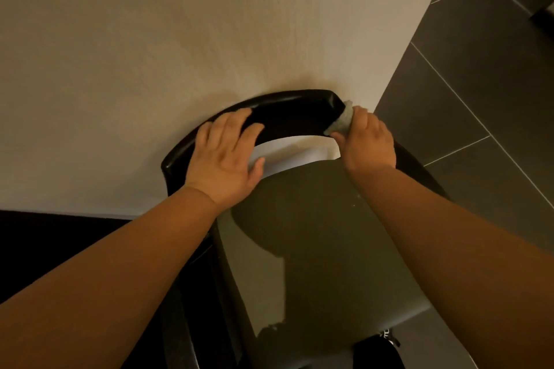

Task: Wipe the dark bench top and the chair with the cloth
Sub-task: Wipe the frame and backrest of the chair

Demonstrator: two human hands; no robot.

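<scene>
So, the chair (293, 117) stands back-to-wall, seen from above. Its backrest is a curved rail of glossy black, hard-looking material w/ rounded edges and a soft highlight along the top. The rail's long axis runs left-right in an arc, bowed toward the wall. Its right end tips up-right and finishes in a blunt, angled corner. Below it the seat (314, 219) is a broad rounded pad, grey-green, smooth and matte, poss. vinyl or leather, can't tell which.

At that right end of the rail sits the cloth (344, 120): a small bunched wad, pale grey, soft and crumpled, pressed vs the rail's end face. Its long axis follows that face, slanting from upper right to lower left. It's held by the right hand (368, 141), grip closed, fingers and thumb curled round the wad, knuckles up. Meanwhile the left hand (223, 156) lies flat on the left-centre part of the rail, grip open, fingers straight and spread, holding nothing.

Behind, the wall (180, 24) is beige w/ a fine rough plaster texture. Thru the gap btwn rail and seat a white strip (299, 150) shows. On the right the floor (479, 69) is large dark grey tiles w/ thin pale grout lines. At lower left a dark flat counter (45, 237) meets the wall, just beside the chair, detail lost in shadow.
</scene>
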